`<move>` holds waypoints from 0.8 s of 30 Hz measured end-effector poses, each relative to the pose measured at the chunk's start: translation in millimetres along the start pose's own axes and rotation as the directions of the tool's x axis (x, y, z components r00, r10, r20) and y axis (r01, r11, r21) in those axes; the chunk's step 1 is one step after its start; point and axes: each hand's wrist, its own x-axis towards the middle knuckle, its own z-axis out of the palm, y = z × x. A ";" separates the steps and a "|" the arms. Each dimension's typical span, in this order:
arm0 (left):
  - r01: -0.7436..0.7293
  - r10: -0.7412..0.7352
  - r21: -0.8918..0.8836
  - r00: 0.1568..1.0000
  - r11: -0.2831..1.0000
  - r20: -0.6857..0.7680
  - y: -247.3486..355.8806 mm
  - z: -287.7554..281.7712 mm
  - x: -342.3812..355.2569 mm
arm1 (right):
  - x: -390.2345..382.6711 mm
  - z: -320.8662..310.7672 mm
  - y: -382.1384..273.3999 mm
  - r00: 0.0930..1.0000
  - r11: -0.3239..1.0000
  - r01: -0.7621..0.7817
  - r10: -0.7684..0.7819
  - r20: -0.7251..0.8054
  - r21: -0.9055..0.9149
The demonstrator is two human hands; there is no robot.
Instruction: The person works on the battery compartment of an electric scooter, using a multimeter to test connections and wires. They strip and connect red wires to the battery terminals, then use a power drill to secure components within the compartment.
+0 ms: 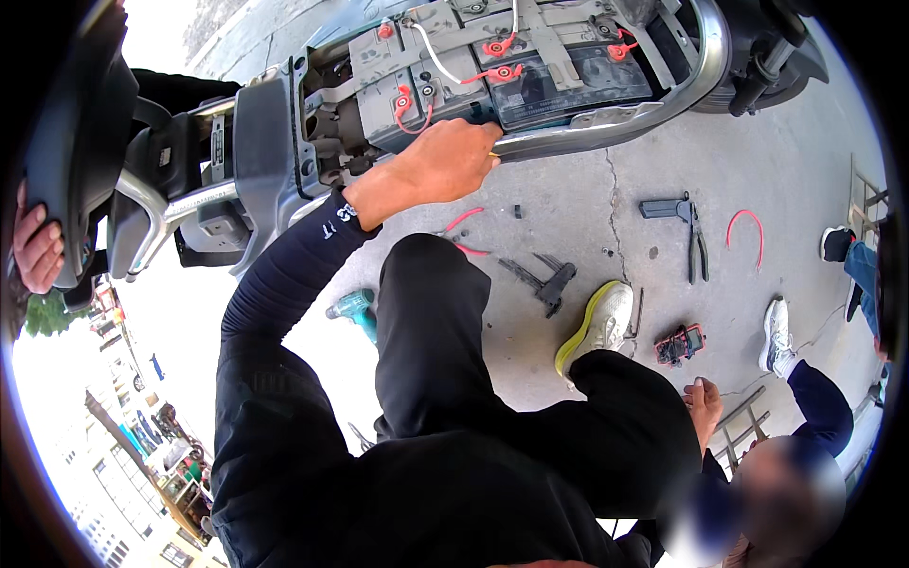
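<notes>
My left hand (440, 166) reaches to the near side of the battery pack and is closed beside the metal frame rail (587, 135). Its fingers curl inward, with a small yellow bit at their tips; what they grip is hidden. Dusty grey batteries (573, 87) sit strapped in the frame of a vehicle. Red terminal covers (504, 74) and a white cable (437, 59) lie on top of them. A short red cable (414, 126) loops just above my wrist. My right hand does not show; a half-curled hand (703, 409) past my right knee seems to be the crouching person's.
On the concrete lie a teal power drill (356, 310), red-handled pliers (464, 220), a black bracket (549, 287), a grey-black hand tool (680, 227), a red wire (748, 220), a hex key (636, 312) and a red multimeter (681, 345). Another person's hand (38, 248) holds the vehicle at left.
</notes>
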 end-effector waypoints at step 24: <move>-0.317 0.404 0.404 0.903 0.858 -0.148 -54.9 30.7 32.4 | -411.1 122.1 -110.7 0.178 0.629 0.733 -0.546 -0.819 -0.260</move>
